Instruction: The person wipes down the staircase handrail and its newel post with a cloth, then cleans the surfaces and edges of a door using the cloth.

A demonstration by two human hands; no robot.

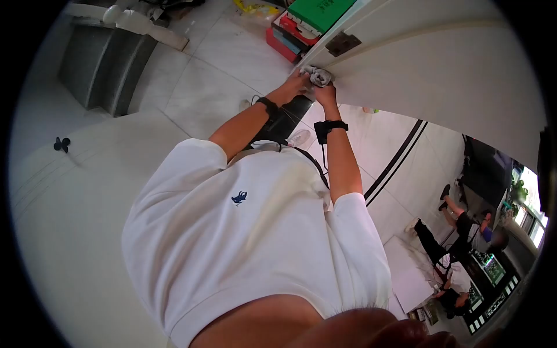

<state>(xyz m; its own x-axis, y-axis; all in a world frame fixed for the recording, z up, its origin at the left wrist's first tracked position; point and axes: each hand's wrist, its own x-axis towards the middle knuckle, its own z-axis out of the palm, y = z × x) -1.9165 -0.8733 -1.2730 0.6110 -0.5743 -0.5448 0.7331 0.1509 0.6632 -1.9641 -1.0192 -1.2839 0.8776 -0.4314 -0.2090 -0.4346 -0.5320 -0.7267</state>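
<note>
Ahead of me, my left hand (295, 86) and my right hand (325, 93) come together at a bunched grey-white cloth (319, 77). My right hand is closed around the lower side of the cloth. From the other side, the fingers of my left hand bend onto it. The cloth is right beside the edge of a white door (406, 75), below a dark metal latch plate (342, 43); whether it touches the door I cannot tell. Each wrist has a black strap. My fingertips are partly hidden by the cloth.
Stacked boxes, with a green box (320, 13) on top and a red box (281, 47) lower down, stand beside the door edge. Dark grey steps (93, 66) are at the upper left. Two other people sit near screens at the lower right, by a white table (409, 278).
</note>
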